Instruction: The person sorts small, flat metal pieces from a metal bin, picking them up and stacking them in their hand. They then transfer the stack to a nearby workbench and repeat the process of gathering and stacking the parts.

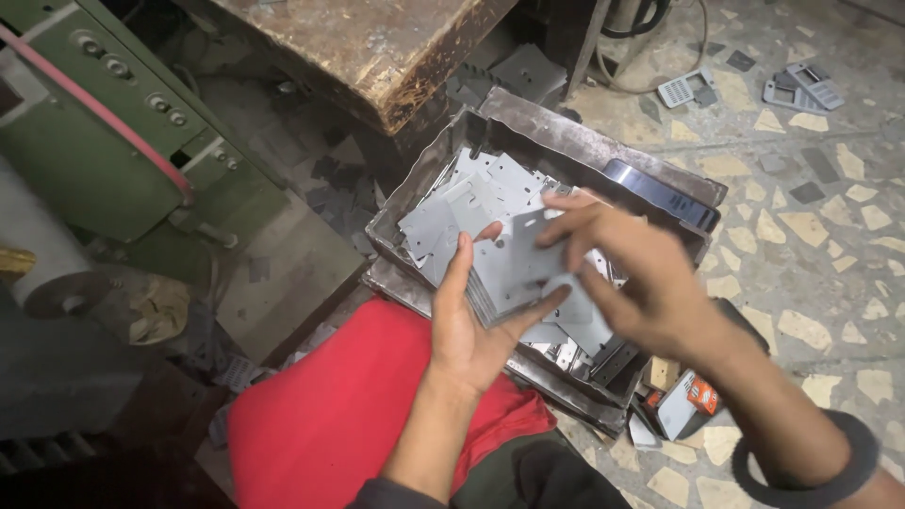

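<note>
My left hand [468,330] grips a small stack of flat grey metal plates [509,269] by its lower edge, palm up, above a dented metal box [603,151]. My right hand [627,273] reaches in from the right, fingers spread over the top plate of the stack and touching it. The box below holds several more loose grey stamped plates [452,207]. A dark band [834,462] circles my right wrist. My red-clad knee [349,415] sits just under the left hand.
A green machine [123,141] with a red belt stands at the left. A worn wooden bench top [377,47] overhangs the box. A dark phone [660,193] rests on the box rim. Small packets [683,401] and grey parts [801,90] lie on the terrazzo floor.
</note>
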